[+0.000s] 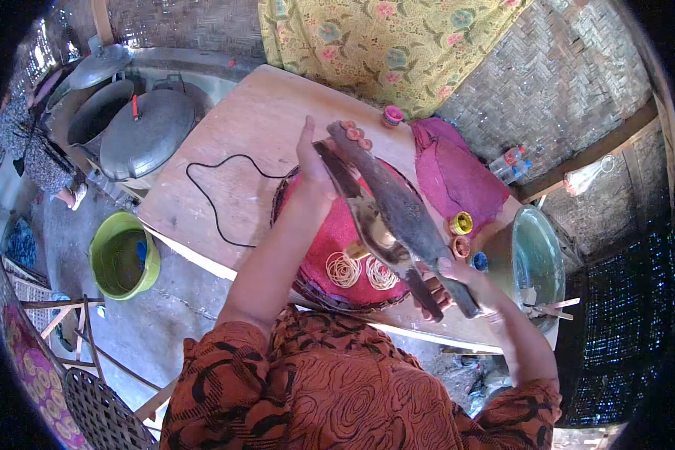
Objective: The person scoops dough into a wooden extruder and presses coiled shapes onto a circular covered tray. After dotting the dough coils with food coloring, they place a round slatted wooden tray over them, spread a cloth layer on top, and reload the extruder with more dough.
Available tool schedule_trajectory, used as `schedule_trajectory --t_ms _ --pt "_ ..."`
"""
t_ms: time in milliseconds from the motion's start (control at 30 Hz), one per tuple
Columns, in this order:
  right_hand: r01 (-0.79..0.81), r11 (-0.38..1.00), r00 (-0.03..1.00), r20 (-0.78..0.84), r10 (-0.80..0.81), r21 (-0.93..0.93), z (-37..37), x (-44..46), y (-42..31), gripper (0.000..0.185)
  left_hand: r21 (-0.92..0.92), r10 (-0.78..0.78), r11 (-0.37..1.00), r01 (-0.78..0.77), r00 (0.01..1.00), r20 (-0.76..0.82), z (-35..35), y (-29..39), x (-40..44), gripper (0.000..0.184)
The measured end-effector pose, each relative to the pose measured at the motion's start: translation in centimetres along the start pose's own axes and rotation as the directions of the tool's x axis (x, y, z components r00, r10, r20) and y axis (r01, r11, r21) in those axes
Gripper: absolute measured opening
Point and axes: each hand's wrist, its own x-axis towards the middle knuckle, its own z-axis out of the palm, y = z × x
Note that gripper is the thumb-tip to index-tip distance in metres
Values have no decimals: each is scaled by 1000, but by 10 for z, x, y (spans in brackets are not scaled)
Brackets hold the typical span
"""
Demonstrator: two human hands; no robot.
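Observation:
My left hand (316,166) is at the upper end of a dark wooden press-like tool (397,202), its palm against one bar and some fingertips showing past the other bar. At the lower right end, my right hand (465,289) is wrapped round the handles. The tool lies slantwise above a round tray with a red cloth (322,259). A pale rounded piece (381,232) sits between its two bars. Below it on the cloth are two coiled nests of thin pale strands, one on the left (343,270) and one on the right (382,274).
The tray rests on a wooden table (255,112) with a black cord (211,201), small jars (461,223), a magenta cloth (457,176) and a tub of liquid (538,251). A green basin (125,255) and lidded pot (148,135) stand left. A person (41,150) is far left.

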Motion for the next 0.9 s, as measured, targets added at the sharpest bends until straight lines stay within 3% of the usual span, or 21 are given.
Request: schedule_trajectory --t_ms 167,233,333,433,567,633,733,833,900 --pt "13 999 1000 21 -14 35 7 -2 10 70 57 17 998 -11 994 -107 8 4 -25 51" --pt "-30 999 996 86 27 24 3 -9 9 69 -2 1 1000 -2 990 -139 -8 -6 -24 51" --pt "-24 998 999 33 22 52 -1 -3 18 65 -75 -40 997 29 988 -146 -34 -24 -16 59" --pt "-27 995 999 -19 29 98 -10 23 41 62 -136 -92 987 89 996 -14 -66 -25 -2 58" --pt "94 996 995 -18 -95 -6 -16 46 56 63 -43 -79 996 79 997 15 -46 -7 4 52" --pt "137 990 989 54 -138 38 -11 46 40 70 -2 -61 998 61 995 -74 -14 10 4 51" --pt "40 997 994 102 -46 59 -3 44 7 80 93 28 995 -19 996 -90 7 29 4 51" --pt "-4 1000 990 141 3 5 -6 59 -2 82 71 96 993 -90 992 -79 -22 41 8 52" --pt "-100 993 993 49 103 -60 -5 71 -9 80 104 109 990 -100 991 -81 -38 47 8 52"
